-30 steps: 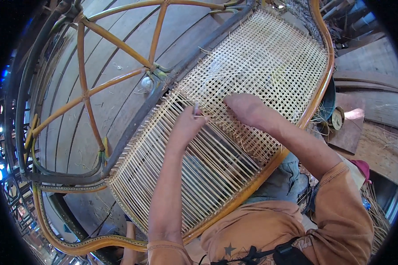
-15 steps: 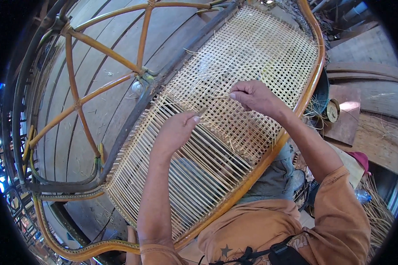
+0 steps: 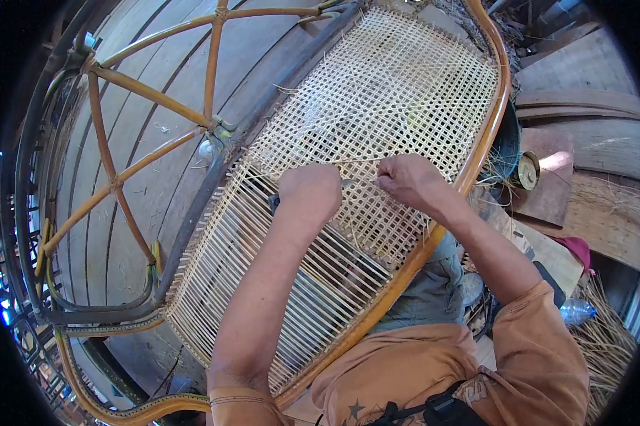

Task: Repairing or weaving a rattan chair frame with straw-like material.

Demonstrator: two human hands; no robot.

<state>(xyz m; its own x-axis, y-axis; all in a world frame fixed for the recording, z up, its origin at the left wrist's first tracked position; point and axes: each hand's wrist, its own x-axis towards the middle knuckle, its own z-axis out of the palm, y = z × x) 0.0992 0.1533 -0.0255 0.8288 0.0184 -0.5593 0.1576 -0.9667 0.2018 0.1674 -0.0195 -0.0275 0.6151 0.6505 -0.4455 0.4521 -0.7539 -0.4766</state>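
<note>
A rattan chair frame lies on its side in front of me, its seat panel of pale cane weave half woven: a square mesh on the far part, plain parallel strands on the near part. My left hand rests closed on the weave at the edge of the mesh, with a dark tool handle showing under it. My right hand pinches a thin cane strand that runs left across the panel. Both hands sit close together at the panel's middle.
Curved rattan struts of the chair's back cross at the left over a wooden plank floor. A small round tin sits on boards at the right, with loose cane strips and a plastic bottle lower right.
Both hands have drawn closer together at the mesh edge. My right hand moved toward me and now pulls the strand taut; the view has shifted slightly over the panel.
</note>
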